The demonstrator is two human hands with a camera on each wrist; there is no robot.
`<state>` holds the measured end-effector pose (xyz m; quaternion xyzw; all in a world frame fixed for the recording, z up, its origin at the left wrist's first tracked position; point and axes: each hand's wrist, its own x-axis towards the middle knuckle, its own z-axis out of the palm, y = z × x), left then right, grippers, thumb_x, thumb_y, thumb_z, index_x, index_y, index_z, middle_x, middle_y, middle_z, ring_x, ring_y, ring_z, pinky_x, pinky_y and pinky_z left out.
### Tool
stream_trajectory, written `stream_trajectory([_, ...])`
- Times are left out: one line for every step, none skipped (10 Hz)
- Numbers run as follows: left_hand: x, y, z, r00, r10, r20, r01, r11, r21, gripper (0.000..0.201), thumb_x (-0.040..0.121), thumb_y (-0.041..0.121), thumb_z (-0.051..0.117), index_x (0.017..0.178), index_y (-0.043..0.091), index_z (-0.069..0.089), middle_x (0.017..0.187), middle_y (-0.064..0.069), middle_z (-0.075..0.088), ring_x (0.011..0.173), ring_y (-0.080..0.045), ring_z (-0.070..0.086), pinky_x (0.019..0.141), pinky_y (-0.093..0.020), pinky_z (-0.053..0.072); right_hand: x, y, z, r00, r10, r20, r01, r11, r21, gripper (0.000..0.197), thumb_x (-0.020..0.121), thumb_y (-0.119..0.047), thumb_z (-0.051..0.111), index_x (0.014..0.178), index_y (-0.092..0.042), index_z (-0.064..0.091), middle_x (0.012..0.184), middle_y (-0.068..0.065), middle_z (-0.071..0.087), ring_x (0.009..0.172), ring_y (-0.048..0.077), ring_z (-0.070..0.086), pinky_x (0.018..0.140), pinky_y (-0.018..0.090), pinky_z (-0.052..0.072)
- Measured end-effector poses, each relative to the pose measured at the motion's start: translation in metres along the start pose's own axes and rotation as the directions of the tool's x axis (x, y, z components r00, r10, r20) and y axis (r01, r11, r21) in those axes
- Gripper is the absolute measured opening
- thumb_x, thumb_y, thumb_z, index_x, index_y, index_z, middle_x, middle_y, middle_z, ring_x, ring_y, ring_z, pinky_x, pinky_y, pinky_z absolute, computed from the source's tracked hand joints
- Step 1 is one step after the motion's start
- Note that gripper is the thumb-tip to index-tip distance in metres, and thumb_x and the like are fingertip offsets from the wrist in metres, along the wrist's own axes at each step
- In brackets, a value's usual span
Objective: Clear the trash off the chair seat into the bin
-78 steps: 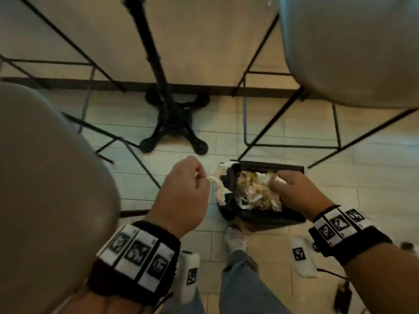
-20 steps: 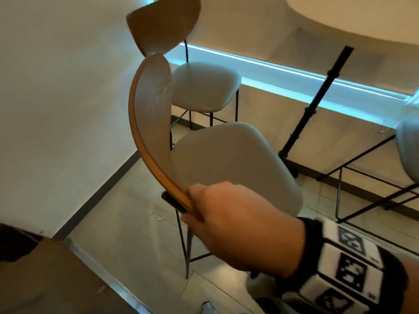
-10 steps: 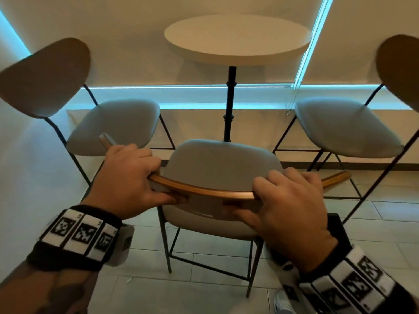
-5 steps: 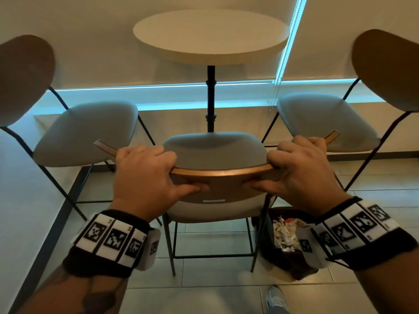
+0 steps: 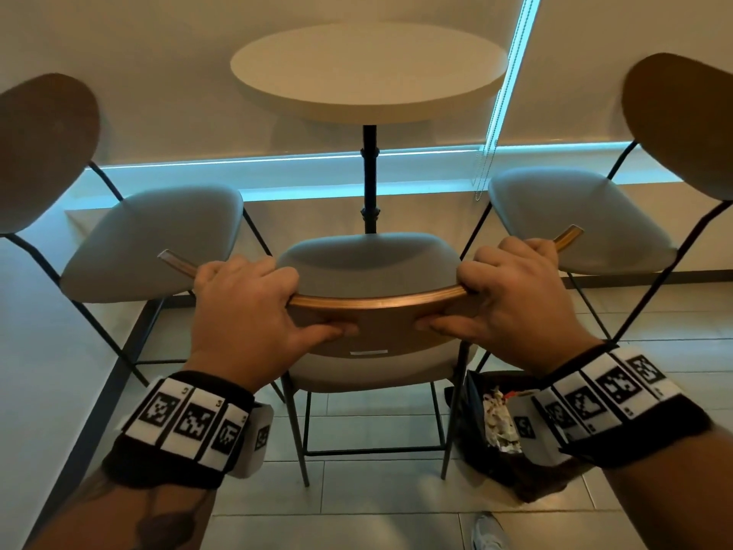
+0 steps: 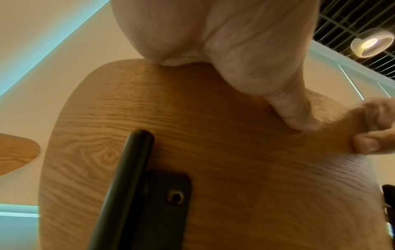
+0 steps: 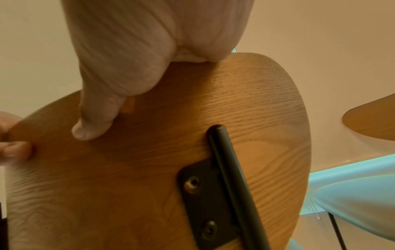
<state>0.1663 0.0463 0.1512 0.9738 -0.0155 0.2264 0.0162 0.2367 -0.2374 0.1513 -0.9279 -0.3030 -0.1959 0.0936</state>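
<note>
Since half a second ago, our hands have slid apart along the backrest [image 5: 377,303]: the left hand [image 5: 254,319] sits a little further left, the right hand [image 5: 515,307] further right and higher, nearer the curved end. Two seconds back only one hand held the backrest, and the chair stood side-on to us; now it faces the desk [image 5: 369,73] squarely, and the seat [image 5: 369,260] lies just beyond our fingers [image 5: 254,271].

Both hands are closed round the top edge of the backrest, four fingers curled over the front and each thumb pressed flat on the wood behind, as the wrist views show. We judge this two-handed hold serves to steer the chair straight towards the desk, one hand on each side so it does not twist.

Beyond our fingers, what shows of the seat carries no trash; its near part is hidden behind the backrest. The trash [image 5: 499,422] lies in the bin [image 5: 476,442], which stands on the floor below our right wrist, just beside the chair's right rear leg. Nearly eight seconds ago our hands were down at that bin, so we take the clearing as done and the chair as being put back.

Two more chairs flank ours, well apart from our fingers.
</note>
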Motion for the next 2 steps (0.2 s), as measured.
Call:
stream_trajectory([0.002,-0.004,-0.004,1.0,0.013,0.004,-0.012,0.995,-0.1,0.066,0.067,0.092,0.054,0.077,0.027,0.061,0.079,0.008,0.054,0.08,-0.018,0.05,0.085,-0.039,0.035,0.003,0.0,-0.001,1.0,0.004,0.024,-0.005,1.0,0.011,0.062,0.072,-0.086,0.051,0.082,-0.026,0.065,0.087,-0.006,0.062,0.091,0.022,0.054,0.087,0.039,0.029])
stream_trajectory([-0.027,-0.007,-0.01,0.999,-0.025,-0.022,0.018,0.96,-0.279,0.085,0.063,0.084,0.068,0.125,0.027,0.061,0.137,-0.003,0.051,0.128,-0.028,0.045,0.108,-0.056,0.036,-0.021,0.002,-0.004,0.997,0.066,-0.033,-0.063,0.994,0.095,0.081,0.069,-0.082,0.059,0.127,-0.025,0.065,0.138,0.008,0.054,0.129,0.035,0.043,0.107,0.052,0.028])
